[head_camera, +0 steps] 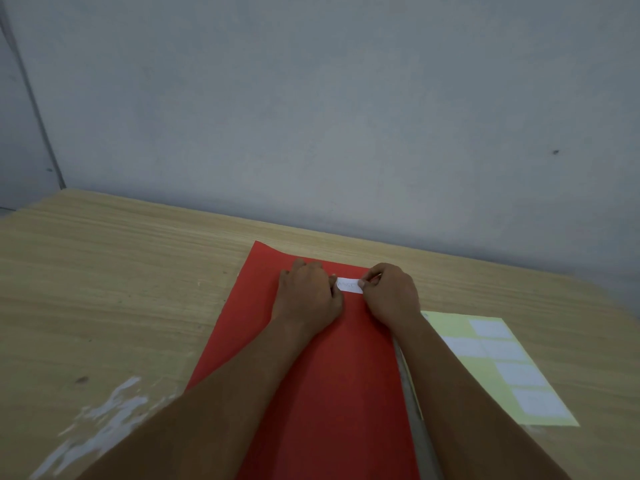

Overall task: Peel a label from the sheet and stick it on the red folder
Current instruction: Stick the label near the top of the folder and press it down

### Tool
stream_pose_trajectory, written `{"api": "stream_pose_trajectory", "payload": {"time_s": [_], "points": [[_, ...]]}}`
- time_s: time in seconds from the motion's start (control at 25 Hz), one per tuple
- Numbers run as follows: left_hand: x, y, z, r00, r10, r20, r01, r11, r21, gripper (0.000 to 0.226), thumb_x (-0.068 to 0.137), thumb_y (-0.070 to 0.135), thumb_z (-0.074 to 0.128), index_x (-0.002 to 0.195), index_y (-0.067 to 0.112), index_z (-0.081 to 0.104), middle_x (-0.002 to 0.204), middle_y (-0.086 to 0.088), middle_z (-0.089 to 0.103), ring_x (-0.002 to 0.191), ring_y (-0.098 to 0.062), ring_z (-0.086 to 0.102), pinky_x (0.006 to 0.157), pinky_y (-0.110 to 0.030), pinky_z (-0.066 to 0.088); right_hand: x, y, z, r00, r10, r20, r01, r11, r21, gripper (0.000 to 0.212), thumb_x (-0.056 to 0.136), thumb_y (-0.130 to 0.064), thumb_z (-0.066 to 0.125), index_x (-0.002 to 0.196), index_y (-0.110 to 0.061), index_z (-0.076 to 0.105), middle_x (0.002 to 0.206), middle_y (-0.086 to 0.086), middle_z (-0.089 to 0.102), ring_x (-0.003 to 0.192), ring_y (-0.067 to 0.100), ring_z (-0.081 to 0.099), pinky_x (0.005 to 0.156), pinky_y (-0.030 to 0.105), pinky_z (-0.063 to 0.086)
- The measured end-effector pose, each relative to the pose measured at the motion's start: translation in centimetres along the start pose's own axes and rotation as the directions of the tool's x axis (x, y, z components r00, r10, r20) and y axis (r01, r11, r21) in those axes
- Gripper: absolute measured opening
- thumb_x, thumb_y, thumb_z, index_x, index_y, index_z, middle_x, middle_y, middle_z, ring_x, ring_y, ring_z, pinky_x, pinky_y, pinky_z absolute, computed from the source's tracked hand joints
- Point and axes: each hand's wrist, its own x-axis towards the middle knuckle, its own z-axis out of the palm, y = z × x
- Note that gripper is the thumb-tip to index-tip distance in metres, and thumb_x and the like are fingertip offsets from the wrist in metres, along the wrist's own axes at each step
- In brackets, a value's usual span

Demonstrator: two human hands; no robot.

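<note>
The red folder [332, 368] lies flat on the wooden table, running from the near edge toward the wall. A small white label [349, 285] with faint writing sits near the folder's far end. My left hand [308, 292] covers the label's left end with its fingers. My right hand [389, 292] pinches the label's right end between thumb and fingers. Whether the label lies fully flat on the folder cannot be told. The pale yellow label sheet [450, 327] with several white labels rests on the table to the right of the folder, partly under my right forearm.
The wooden table [104, 271] meets a grey wall [311, 116] just behind the folder. White paint smears [104, 417] mark the table at the near left. A grey strip [414, 410] runs along the folder's right edge.
</note>
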Motion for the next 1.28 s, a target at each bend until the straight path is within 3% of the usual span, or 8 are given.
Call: {"api": "stream_pose_trajectory", "payload": {"time_s": [0.12, 0.4, 0.72, 0.88, 0.96, 1.04, 1.16, 1.28], "points": [[0.0, 0.1, 0.0, 1.0, -0.005, 0.003, 0.005, 1.0, 0.01, 0.027, 0.092, 0.035, 0.046, 0.072, 0.017, 0.044, 0.071, 0.004, 0.041, 0.09, -0.023, 0.051, 0.077, -0.041, 0.039, 0.2, -0.3, -0.2, 1.0, 0.006, 0.029, -0.005, 0.999, -0.036, 0.005, 0.083, -0.025, 0.069, 0.078, -0.023, 0.07, 0.089, -0.002, 0.071, 0.093, 0.021, 0.064, 0.082, 0.034, 0.052], [0.0, 0.0, 0.0, 1.0, -0.006, 0.012, 0.006, 0.999, 0.034, 0.028, 0.092, 0.035, 0.044, 0.072, 0.016, 0.043, 0.071, 0.003, 0.042, 0.088, -0.023, 0.051, 0.074, -0.039, 0.037, 0.1, -0.2, -0.7, 1.0, -0.011, 0.017, 0.01, 0.999, 0.054, 0.013, 0.079, -0.019, 0.072, 0.067, -0.021, 0.072, 0.074, -0.004, 0.068, 0.081, 0.016, 0.065, 0.069, 0.024, 0.043], [-0.1, 0.1, -0.1, 1.0, -0.012, -0.002, 0.012, 1.0, -0.005, 0.027, 0.091, 0.034, 0.048, 0.07, 0.017, 0.043, 0.069, 0.004, 0.039, 0.09, -0.025, 0.052, 0.076, -0.041, 0.039, -0.2, -0.4, 0.0, 0.981, 0.143, -0.133, -0.122, 0.98, 0.154, 0.007, 0.081, -0.018, 0.071, 0.08, -0.015, 0.065, 0.08, 0.0, 0.067, 0.085, 0.02, 0.062, 0.07, 0.025, 0.038], [-0.1, 0.1, -0.2, 1.0, 0.015, 0.01, -0.015, 0.999, 0.041, 0.03, 0.092, 0.034, 0.046, 0.073, 0.014, 0.06, 0.073, 0.004, 0.04, 0.093, -0.025, 0.052, 0.075, -0.04, 0.039, -0.8, 0.0, -0.9, 0.996, -0.009, -0.09, 0.022, 0.989, 0.148, 0.01, 0.08, -0.01, 0.061, 0.085, -0.018, 0.063, 0.066, 0.005, 0.067, 0.069, 0.02, 0.061, 0.064, 0.029, 0.043], [-0.2, 0.1, -0.3, 0.998, 0.061, 0.027, -0.063, 0.996, 0.07, 0.033, 0.092, 0.035, 0.045, 0.101, 0.021, 0.073, 0.079, 0.003, 0.049, 0.096, -0.024, 0.052, 0.075, -0.039, 0.039, -1.3, 0.2, -1.6, 0.989, -0.142, -0.047, 0.146, 0.986, 0.076, 0.019, 0.081, -0.011, 0.059, 0.089, -0.026, 0.067, 0.066, 0.0, 0.067, 0.066, 0.014, 0.06, 0.064, 0.026, 0.039], [-0.3, 0.0, -0.3, 0.995, 0.096, 0.04, -0.099, 0.993, 0.062, 0.036, 0.091, 0.039, 0.045, 0.114, 0.029, 0.071, 0.082, 0.004, 0.051, 0.097, -0.023, 0.052, 0.075, -0.039, 0.04, -2.0, 0.6, -1.8, 0.961, -0.276, 0.033, 0.277, 0.961, -0.025, 0.025, 0.086, -0.02, 0.062, 0.105, -0.032, 0.073, 0.083, -0.002, 0.064, 0.081, 0.014, 0.057, 0.074, 0.026, 0.039], [-0.2, 0.2, -0.3, 0.998, 0.036, 0.055, -0.039, 0.998, 0.058, 0.038, 0.087, 0.042, 0.042, 0.097, 0.024, 0.073, 0.077, 0.008, 0.041, 0.095, -0.022, 0.051, 0.074, -0.038, 0.037, -3.2, 1.2, -0.9, 0.945, -0.315, 0.083, 0.325, 0.93, -0.17, 0.033, 0.092, -0.034, 0.06, 0.124, -0.031, 0.068, 0.108, 0.002, 0.052, 0.102, 0.022, 0.047, 0.093, 0.034, 0.04], [-0.1, 0.2, -0.2, 0.998, -0.059, 0.036, 0.058, 0.997, 0.042, 0.033, 0.085, 0.04, 0.044, 0.086, 0.015, 0.065, 0.076, 0.006, 0.044, 0.094, -0.022, 0.051, 0.078, -0.04, 0.04, -3.4, 1.4, -0.5, 0.96, -0.28, 0.014, 0.275, 0.932, -0.236, 0.036, 0.094, -0.032, 0.055, 0.128, -0.028, 0.066, 0.112, 0.004, 0.051, 0.105, 0.024, 0.045, 0.096, 0.034, 0.039]]}}
